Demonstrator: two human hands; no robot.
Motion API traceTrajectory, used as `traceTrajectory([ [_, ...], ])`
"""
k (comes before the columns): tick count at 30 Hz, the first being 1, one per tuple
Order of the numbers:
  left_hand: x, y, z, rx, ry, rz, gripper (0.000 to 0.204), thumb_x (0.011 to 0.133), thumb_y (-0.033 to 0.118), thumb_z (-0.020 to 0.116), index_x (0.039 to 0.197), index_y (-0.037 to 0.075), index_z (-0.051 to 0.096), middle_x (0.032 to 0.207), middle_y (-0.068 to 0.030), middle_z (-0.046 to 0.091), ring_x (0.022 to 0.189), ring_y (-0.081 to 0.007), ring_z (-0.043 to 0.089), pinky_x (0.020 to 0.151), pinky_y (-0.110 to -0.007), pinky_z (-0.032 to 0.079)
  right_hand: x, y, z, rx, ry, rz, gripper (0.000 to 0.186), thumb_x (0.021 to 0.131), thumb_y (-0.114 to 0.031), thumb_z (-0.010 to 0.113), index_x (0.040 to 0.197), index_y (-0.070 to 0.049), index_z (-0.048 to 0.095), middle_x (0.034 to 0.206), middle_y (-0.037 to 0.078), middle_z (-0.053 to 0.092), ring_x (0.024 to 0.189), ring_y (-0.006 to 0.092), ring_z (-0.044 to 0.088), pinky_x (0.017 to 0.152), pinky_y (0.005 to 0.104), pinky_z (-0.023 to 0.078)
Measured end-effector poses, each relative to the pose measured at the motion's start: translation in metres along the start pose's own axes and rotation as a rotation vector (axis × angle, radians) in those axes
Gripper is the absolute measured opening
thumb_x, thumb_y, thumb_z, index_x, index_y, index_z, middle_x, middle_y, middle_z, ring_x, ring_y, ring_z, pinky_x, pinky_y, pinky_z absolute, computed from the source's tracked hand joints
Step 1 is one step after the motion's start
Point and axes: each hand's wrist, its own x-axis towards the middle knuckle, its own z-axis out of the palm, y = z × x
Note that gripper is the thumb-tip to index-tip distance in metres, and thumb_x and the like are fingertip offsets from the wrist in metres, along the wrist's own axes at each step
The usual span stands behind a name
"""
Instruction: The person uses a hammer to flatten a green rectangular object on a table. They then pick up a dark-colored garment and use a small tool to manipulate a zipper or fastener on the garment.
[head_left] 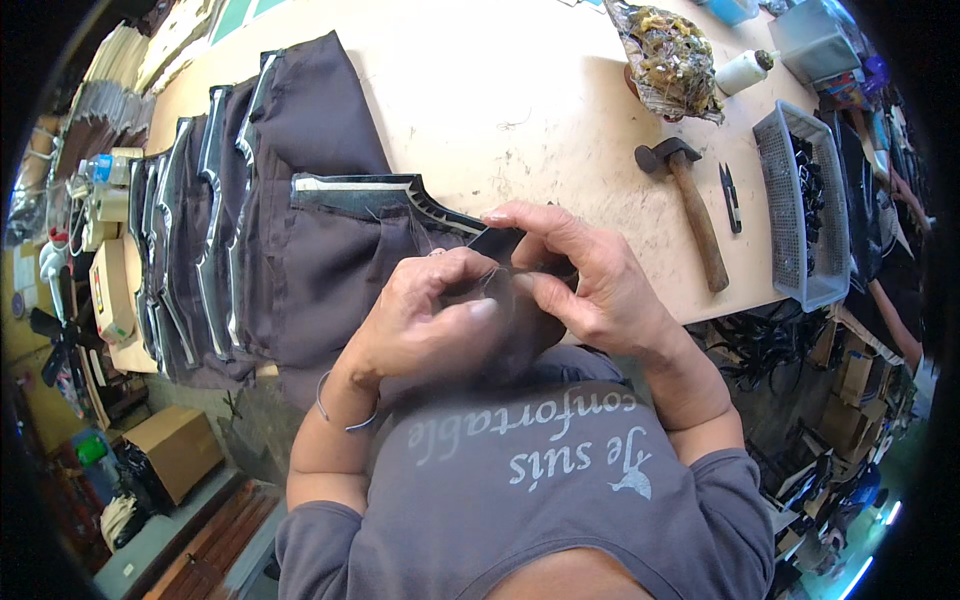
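A dark brown fabric piece (340,260) with a dark edging strip and pale band (350,185) lies over the table's front edge. My left hand (435,315) is curled at this piece, fingers closed around something I cannot make out, beside a fine thread (490,275). My right hand (585,285) grips the piece's dark edge, index finger bent over it and thumb close to my left fingers. More dark pieces (210,230) with similar strips overlap at the left. A wooden-handled hammer (700,220) and small black thread snips (730,200) lie right of my hands.
The pale table (470,90) holds a grey mesh basket (780,150) of black parts, a white bottle (740,75), a lumpy mottled object (665,65) and, behind, plastic containers (805,45). Cardboard boxes (175,450) stand on the floor at lower left; more clutter lines the right.
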Motion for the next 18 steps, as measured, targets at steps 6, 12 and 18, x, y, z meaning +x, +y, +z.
traceTrajectory([
  [6, -0.002, -0.008, 0.001, -0.187, -0.074, -0.011, 0.022, 0.077, 0.01, 0.051, 0.093, -0.005, 0.055, 0.084, -0.0076, 0.056, 0.074, -0.0125, 0.051, 0.07, -0.027, 0.043, 0.0, 0.001, -0.002, 0.349, -0.084, 0.12, 0.044, 0.069, 0.002, 0.05, 0.113, -0.002, 0.051, 0.07, 0.001, 0.05, 0.066, 0.0068, 0.049, 0.063, 0.0202, 0.039],
  [12, -0.001, -0.017, 0.002, -0.27, -0.076, 0.05, 0.021, 0.077, 0.012, 0.051, 0.091, -0.003, 0.055, 0.08, -0.0058, 0.055, 0.076, -0.0121, 0.05, 0.071, -0.027, 0.042, -0.001, 0.001, 0.0, 0.113, -0.066, -0.033, 0.042, 0.07, -0.002, 0.056, 0.112, -0.006, 0.052, 0.073, 0.008, 0.055, 0.066, 0.0161, 0.054, 0.066, 0.0262, 0.043],
  [18, -0.002, -0.023, 0.001, -0.202, -0.072, 0.069, 0.025, 0.073, 0.014, 0.054, 0.09, -0.003, 0.056, 0.079, -0.0069, 0.055, 0.074, -0.0129, 0.049, 0.07, -0.027, 0.041, 0.001, 0.006, 0.004, 0.164, -0.068, -0.019, 0.043, 0.068, -0.004, 0.058, 0.111, -0.007, 0.053, 0.074, 0.006, 0.056, 0.065, 0.0168, 0.054, 0.067, 0.0296, 0.043],
])
